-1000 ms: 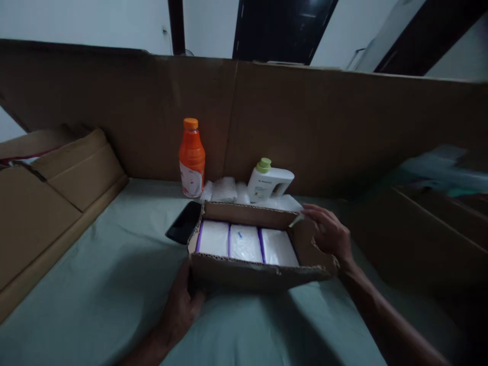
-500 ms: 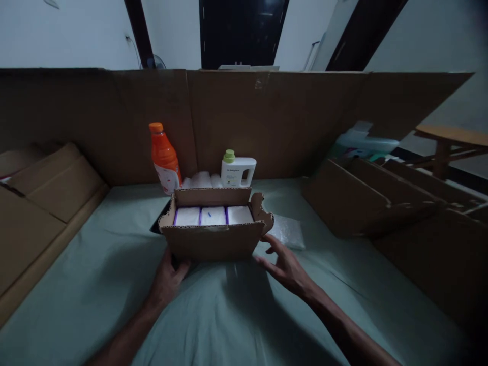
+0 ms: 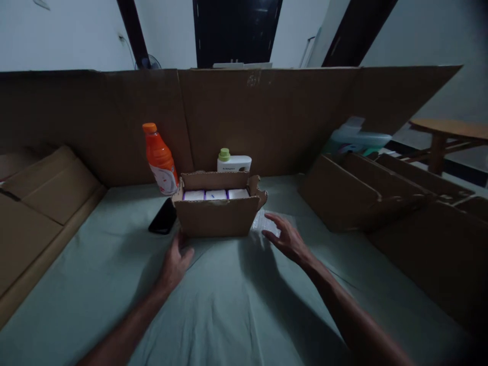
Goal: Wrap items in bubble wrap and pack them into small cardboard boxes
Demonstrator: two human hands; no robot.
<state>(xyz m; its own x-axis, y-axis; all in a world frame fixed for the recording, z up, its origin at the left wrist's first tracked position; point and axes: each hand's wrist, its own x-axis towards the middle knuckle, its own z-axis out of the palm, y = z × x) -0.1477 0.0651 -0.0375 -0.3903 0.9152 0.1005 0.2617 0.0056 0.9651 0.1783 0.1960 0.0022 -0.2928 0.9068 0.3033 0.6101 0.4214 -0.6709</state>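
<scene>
An open-topped cardboard box (image 3: 217, 217) rests on the green cloth (image 3: 213, 295), with white, purple-edged packs (image 3: 216, 194) side by side inside it. My left hand (image 3: 177, 262) is at its lower left corner, thumb apart from the fingers; whether the fingertips touch the cardboard is hard to tell. To the box's right, my right hand (image 3: 284, 236) is open with fingers spread, apart from the box and over a clear bubble-wrap sheet (image 3: 261, 222). A black phone (image 3: 163, 217) lies left of the box.
An orange bottle (image 3: 160, 160) and a white jug with a green cap (image 3: 234, 163) stand behind the box. A tall cardboard panel (image 3: 267, 117) closes off the back. Cardboard boxes flank both sides, the right one (image 3: 335, 195) with a pale blue-green container (image 3: 358, 138) above it.
The box has moved away from me and now sits flat on the cloth, showing more of the phone and hiding the jug's lower part. My right hand has come away from it.
</scene>
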